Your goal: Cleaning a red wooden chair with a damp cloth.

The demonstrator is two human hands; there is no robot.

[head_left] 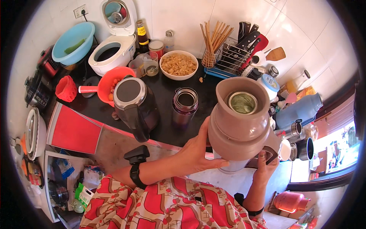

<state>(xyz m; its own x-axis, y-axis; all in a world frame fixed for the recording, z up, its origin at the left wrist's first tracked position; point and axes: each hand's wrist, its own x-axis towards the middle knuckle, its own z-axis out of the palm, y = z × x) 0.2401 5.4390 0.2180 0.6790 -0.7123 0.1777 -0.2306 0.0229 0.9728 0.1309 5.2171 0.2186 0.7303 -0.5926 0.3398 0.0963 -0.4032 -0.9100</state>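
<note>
A brown jug (241, 129) is nearest the camera, held up right of the frame's centre, its broad spout toward the upper left and a metal-rimmed inner mouth showing a greenish, shiny interior. The left hand (198, 153) reaches in from the lower middle and spreads against the jug's left side, thumb extended along its lower part. The right hand (265, 168), lower right of centre, has its fingers curled at the jug's handle (273, 147). Below them, a red-and-beige patterned garment (171, 206) fills the bottom middle of the frame, and a black strap (136, 174) circles the left wrist.

Just beyond the hands runs the black worktop (164, 100). Close to its near edge stand a kettle (130, 92) with a steel lid and black handle, left of centre, and a dark purple flask (184, 115), upright and uncovered, in the middle. Behind the kettle sits a red colander (103, 88) with small reddish pieces inside. Farther back, top centre, a white bowl (179, 77) holds golden-brown flakes (179, 65). To its right, a wire rack (228, 57) carries chopsticks (215, 36) and dark-handled knives (248, 40).

In the upper left, a white rice cooker (124, 55) has its lid raised, and next to it a light blue basin (64, 42) contains a green vegetable (75, 46). Pale wall tiles (179, 17) rise behind everything.
</note>
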